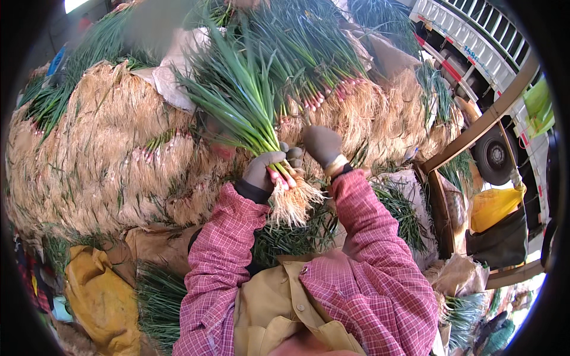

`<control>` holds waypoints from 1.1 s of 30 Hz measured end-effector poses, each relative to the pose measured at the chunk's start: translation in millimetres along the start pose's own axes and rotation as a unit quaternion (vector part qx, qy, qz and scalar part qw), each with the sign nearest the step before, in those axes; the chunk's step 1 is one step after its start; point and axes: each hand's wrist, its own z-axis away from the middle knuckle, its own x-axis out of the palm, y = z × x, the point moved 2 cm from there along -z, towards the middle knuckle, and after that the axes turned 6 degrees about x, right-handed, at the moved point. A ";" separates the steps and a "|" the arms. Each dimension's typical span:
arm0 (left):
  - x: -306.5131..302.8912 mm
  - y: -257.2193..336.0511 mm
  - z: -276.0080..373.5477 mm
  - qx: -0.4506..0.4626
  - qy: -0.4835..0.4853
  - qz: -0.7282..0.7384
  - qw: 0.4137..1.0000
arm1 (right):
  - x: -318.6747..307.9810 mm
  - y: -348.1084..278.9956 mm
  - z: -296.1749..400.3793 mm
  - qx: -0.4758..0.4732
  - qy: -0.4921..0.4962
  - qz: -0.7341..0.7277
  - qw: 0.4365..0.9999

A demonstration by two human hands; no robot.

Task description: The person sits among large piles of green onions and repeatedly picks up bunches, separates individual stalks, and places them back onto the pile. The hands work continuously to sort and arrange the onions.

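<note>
My left hand (263, 169), in a grey-brown glove, grips a bunch of green onions (256, 111) just above the bulbs. Their long leaves fan up and to the left. Pink-white bulbs and pale roots (291, 200) hang below my fingers. Close by on the right is my right hand (323, 146), gloved too, with its back towards me and the fingers bent out of sight. Whether it holds anything cannot be seen. Ahead of both hands lies a broad heap of green onions, its thick mat of dry roots (120, 133) facing me.
Loose onions with pinkish bulbs (314, 100) lie on top of the heap, near pale sacking (176, 75). A wooden frame (485, 113) stands at right, with a truck wheel (495, 153) beyond. Yellow cloth (102, 298) lies at lower left. Cut leaves (294, 242) lie below my hands.
</note>
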 end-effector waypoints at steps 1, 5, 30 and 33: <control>9.4 4.2 1.8 -0.003 -0.022 -0.004 1.000 | -5.4 7.5 -9.0 0.090 -0.041 0.025 0.995; 15.2 21.2 4.2 0.013 -0.044 0.001 0.999 | -23.9 37.9 -6.8 0.033 0.015 -0.091 0.995; 7.4 7.6 -1.3 0.036 0.060 -0.073 0.995 | 6.3 60.7 55.7 0.245 -0.063 -0.619 0.743; 8.2 8.4 -0.5 0.037 0.041 -0.072 0.996 | -17.9 41.3 24.7 0.152 -0.103 -0.549 0.815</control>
